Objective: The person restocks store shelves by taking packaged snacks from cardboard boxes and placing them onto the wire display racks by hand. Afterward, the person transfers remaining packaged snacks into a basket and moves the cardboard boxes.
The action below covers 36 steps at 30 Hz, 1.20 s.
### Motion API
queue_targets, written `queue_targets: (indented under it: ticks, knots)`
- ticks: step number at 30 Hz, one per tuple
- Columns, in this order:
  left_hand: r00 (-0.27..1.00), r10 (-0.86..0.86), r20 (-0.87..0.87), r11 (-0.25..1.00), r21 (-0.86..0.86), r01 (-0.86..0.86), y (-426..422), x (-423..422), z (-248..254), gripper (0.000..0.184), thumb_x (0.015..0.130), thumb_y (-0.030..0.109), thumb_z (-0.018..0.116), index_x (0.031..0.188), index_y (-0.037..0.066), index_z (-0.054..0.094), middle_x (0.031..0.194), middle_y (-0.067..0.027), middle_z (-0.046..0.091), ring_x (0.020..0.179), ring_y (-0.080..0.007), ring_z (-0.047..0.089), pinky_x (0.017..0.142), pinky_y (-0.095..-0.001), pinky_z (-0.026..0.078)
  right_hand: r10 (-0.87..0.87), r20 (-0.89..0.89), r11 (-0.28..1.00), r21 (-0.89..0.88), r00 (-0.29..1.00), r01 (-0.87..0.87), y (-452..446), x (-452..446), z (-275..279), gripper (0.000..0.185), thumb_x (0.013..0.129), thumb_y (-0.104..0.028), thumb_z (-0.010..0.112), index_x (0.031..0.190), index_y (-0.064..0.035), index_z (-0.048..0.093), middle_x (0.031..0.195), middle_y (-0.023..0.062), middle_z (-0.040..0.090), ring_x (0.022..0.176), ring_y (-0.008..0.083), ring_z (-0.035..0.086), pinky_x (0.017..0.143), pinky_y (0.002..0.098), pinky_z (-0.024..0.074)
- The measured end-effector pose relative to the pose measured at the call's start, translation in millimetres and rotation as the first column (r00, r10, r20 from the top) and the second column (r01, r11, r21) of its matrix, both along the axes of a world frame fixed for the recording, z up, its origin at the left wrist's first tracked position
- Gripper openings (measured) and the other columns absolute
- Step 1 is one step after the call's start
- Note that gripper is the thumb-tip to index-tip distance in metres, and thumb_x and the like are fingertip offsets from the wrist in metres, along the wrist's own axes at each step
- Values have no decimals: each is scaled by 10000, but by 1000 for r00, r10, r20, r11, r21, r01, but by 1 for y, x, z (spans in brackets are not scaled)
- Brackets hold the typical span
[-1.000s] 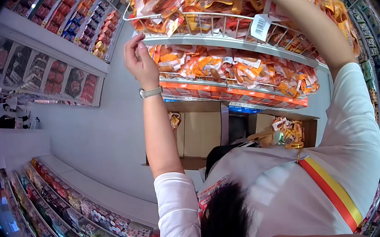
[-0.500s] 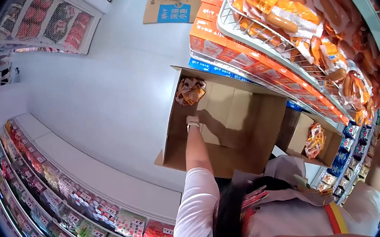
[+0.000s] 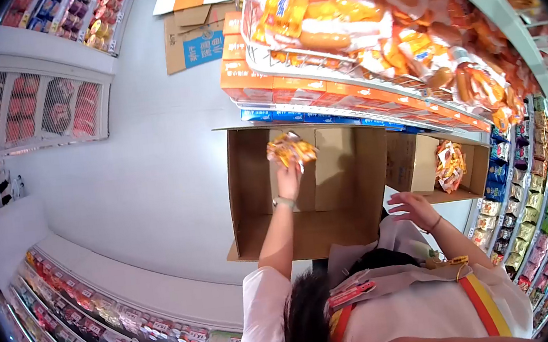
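My left hand [image 3: 288,181] is closed round a bunch of orange-wrapped packaged sausages [image 3: 291,148]. It holds them over the large cardboard box [image 3: 243,194], whose visible bottom shows bare cardboard and a shadow. Fingers apart, my right hand [image 3: 413,210] holds nothing and hovers by the right wall of that box, in front of my apron. Beside it on the right stands a smaller cardboard box [image 3: 423,158] with a pile of packaged sausages [image 3: 450,166] inside.
A white wire basket [image 3: 276,67] heaped with packaged sausages is above the box, over orange cartons [image 3: 248,83] and blue cartons [image 3: 288,115]. Snack shelves [image 3: 524,198] line the right; another shelf row [image 3: 143,325] runs lower left. Flattened cardboard [image 3: 178,51] lies on the floor [image 3: 147,171].
My left hand has lifted the sausage bunch from the large box's far left corner. My right hand has come in from the far right to beside the box. The view has shifted.
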<state>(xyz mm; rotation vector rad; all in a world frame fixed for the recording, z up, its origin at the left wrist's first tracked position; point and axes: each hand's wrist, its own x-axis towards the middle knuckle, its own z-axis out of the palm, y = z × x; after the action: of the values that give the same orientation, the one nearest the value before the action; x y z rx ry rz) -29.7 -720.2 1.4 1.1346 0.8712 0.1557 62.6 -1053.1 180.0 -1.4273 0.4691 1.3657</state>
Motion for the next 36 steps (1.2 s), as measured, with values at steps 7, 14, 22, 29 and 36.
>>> queue_targets:
  ticks: [7,14,22,29,36]
  knots:
    - [415,-845,338,535,547,644,-73,-10,302,147,842,124,610,818,-18,582,693,-127,554,629,-262,512,637,-313,430,-209,-256,725,607,944,326,75,-6,100,528,936,-411,449,1353,-100,360,1304,104,485,1162,230,511,997,423,406]
    - [516,-631,579,774,521,361,-72,17,436,126,881,104,536,955,3,555,864,-86,581,824,-167,557,780,-312,446,-739,381,490,870,555,55,72,92,336,331,887,-87,491,1198,25,470,1101,121,595,1000,231,603,826,363,519]
    - [680,-692,243,687,510,518,-73,-29,367,126,902,103,539,952,-3,584,863,-70,629,813,-150,620,747,-266,473,-230,27,878,437,-973,-195,125,239,595,416,766,-12,577,1181,-45,575,1289,229,483,1209,343,457,981,360,383]
    - [761,-645,-69,641,492,588,-55,-97,297,161,900,133,542,982,5,593,850,-90,645,798,-154,636,734,-262,480,722,381,579,-790,-577,202,233,342,455,805,722,53,548,1372,-380,351,1499,22,213,1305,254,361,1046,412,351]
    - [735,-659,-158,673,313,670,-52,-132,180,178,906,145,535,1018,20,593,910,-70,653,854,-127,614,770,-258,472,345,730,693,-622,-590,-365,160,185,468,544,793,-172,592,1311,-113,436,1320,142,439,1194,249,465,998,334,389]
